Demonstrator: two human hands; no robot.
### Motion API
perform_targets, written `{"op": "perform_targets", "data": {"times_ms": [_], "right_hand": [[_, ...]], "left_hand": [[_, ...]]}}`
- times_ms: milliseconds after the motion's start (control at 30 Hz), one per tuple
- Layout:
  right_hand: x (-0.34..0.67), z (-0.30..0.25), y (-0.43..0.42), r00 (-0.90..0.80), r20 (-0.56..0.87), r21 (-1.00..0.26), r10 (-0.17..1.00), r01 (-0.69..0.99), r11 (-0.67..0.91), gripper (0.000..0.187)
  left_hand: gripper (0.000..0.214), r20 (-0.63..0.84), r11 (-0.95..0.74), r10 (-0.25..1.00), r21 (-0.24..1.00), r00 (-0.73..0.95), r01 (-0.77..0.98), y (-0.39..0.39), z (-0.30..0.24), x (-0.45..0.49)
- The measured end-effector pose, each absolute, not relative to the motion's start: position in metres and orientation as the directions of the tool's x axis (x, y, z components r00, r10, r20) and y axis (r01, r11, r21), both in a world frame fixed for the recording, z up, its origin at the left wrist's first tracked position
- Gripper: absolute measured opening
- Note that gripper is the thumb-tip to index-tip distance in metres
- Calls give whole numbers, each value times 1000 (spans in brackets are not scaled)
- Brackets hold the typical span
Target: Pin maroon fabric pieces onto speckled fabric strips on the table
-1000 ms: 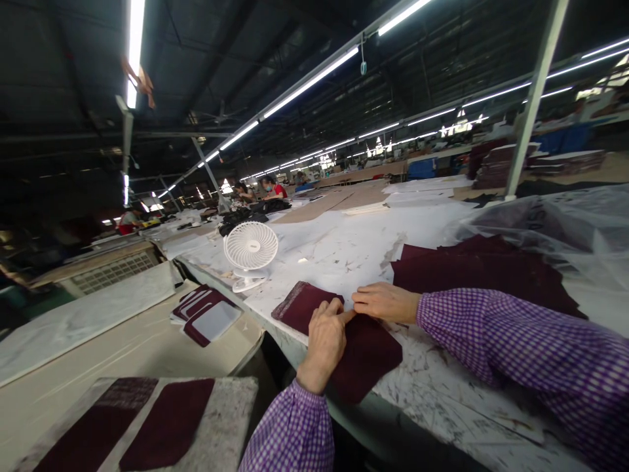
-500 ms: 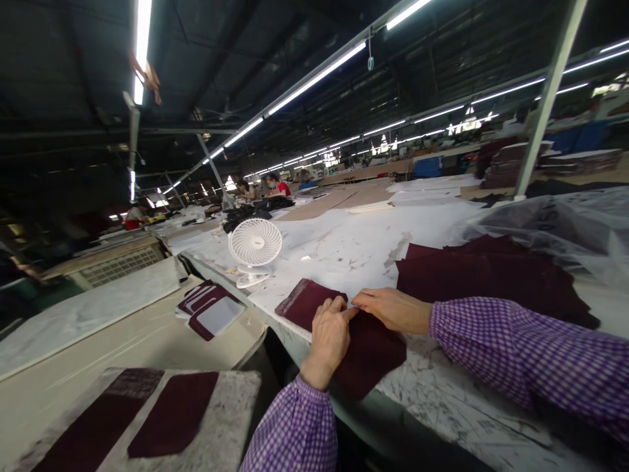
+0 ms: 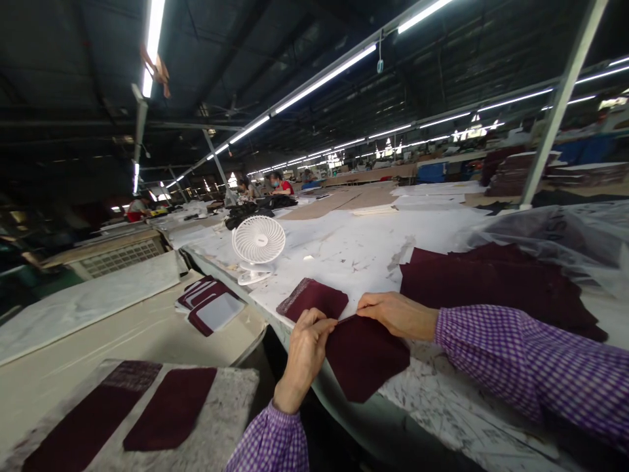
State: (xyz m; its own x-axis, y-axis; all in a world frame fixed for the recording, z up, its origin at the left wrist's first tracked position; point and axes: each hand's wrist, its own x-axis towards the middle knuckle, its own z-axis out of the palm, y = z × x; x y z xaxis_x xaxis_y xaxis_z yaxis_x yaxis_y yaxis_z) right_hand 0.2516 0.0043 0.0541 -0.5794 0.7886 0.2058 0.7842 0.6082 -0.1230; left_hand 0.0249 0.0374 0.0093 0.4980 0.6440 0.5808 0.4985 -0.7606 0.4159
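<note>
A dark maroon fabric piece (image 3: 368, 357) hangs partly over the front edge of the white table, its far edge held up between my hands. My left hand (image 3: 307, 347) pinches that edge at its left corner. With thumb and fingers closed, my right hand (image 3: 396, 313) grips the same edge further right. Just beyond lies a small stack of maroon pieces (image 3: 322, 298) with a frayed, whitish strip along its left side. To the right of my right hand spreads a larger heap of maroon fabric (image 3: 484, 278).
A white clip fan (image 3: 259, 240) stands behind the small stack. On the lower left board (image 3: 230, 400) lie two maroon pieces (image 3: 170, 408). White-and-maroon panels (image 3: 216, 308) rest on the beige side table (image 3: 147, 328). Clear plastic sheeting (image 3: 555, 229) covers the right. Several people work far back.
My hands have moved apart along the fabric's edge, the left one shifting left and down. The edge is now stretched between them, off the small stack.
</note>
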Motion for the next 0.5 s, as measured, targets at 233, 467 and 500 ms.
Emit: {"op": "perform_targets", "data": {"times_ms": [233,467,500], "right_hand": [[243,54,2,-606,154,53,780,794,606,48],[223,67,3,-637,66,232,768,758,609,57],[222,68,3,-639,54,243,767,754,610,57]], "left_hand": [[27,546,-754,656,444,521,483,37,13,18],[18,503,-712,700,545,507,442,41,15,16],[17,498,-697,713,578,493,425,42,15,14]]}}
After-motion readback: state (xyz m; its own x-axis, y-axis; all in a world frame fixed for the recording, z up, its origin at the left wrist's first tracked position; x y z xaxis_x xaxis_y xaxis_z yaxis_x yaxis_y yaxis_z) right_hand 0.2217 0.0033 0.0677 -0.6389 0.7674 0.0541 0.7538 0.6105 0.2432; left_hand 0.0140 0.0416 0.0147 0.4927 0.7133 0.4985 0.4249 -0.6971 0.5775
